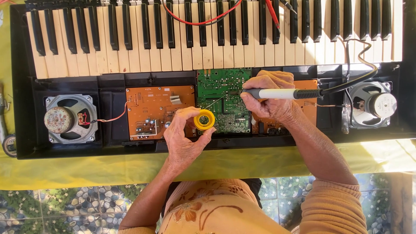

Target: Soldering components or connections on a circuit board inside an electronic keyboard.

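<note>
My left hand [184,136] holds a small yellow spool of solder wire [204,119], with a thin strand running up toward the green circuit board [219,84]. My right hand [271,97] grips a soldering iron [281,93] with a white and black handle, its tip touching the green board near the middle. The opened black keyboard case [21,130] lies upside toward me, with its keys [130,43] at the far side.
Orange circuit boards [151,108] flank the green one. Round speakers sit at the left [69,119] and right [372,104] ends of the case. Red and black probe leads [195,19] lie across the keys. A yellow cloth [108,169] covers the table; patterned floor lies below.
</note>
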